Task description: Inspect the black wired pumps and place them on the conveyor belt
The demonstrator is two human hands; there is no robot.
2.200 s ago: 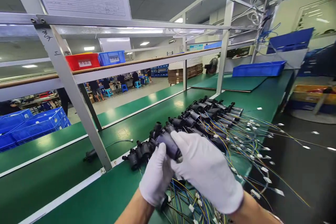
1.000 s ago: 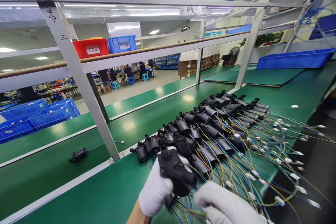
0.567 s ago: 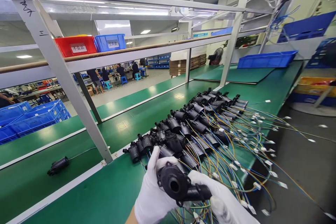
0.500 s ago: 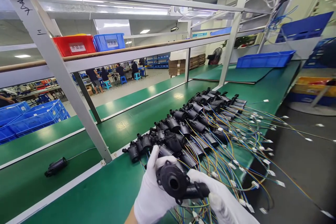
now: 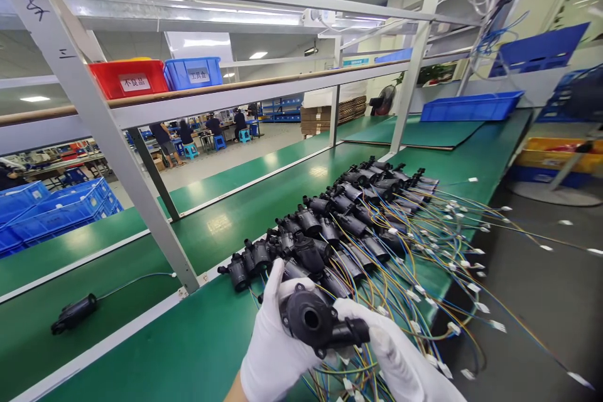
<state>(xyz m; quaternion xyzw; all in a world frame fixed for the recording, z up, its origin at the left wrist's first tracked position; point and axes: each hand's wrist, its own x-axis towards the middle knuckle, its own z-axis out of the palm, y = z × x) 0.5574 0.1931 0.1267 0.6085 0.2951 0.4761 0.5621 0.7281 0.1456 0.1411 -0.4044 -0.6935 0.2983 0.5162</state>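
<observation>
A small black pump [image 5: 308, 320] is held in front of me, its round face with a central hole turned towards me and its side spout pointing right. My left hand [image 5: 276, 345], in a white glove, is wrapped round its housing, thumb up on the left. My right hand [image 5: 393, 348], also gloved, has its thumb and forefinger at the spout. The rear of the pump is hidden by the hands. Just beyond lie several rows of similar black pumps [image 5: 351, 225] on the green bench [image 5: 207, 339], their thin coloured wires [image 5: 414, 264] with white connectors trailing to the right.
A lone pump [image 5: 75, 313] with a cable lies on the green conveyor belt [image 5: 136, 276] at left. A metal frame post [image 5: 127, 163] rises between bench and belt. Red [image 5: 129, 80] and blue [image 5: 193, 73] bins sit on the shelf. A blue tray [image 5: 471, 107] stands far right. People sit in the background.
My right hand came away from the pump, then returned to its spout. The pump has been turned so its holed face is towards me. The lone pump has travelled left along the belt.
</observation>
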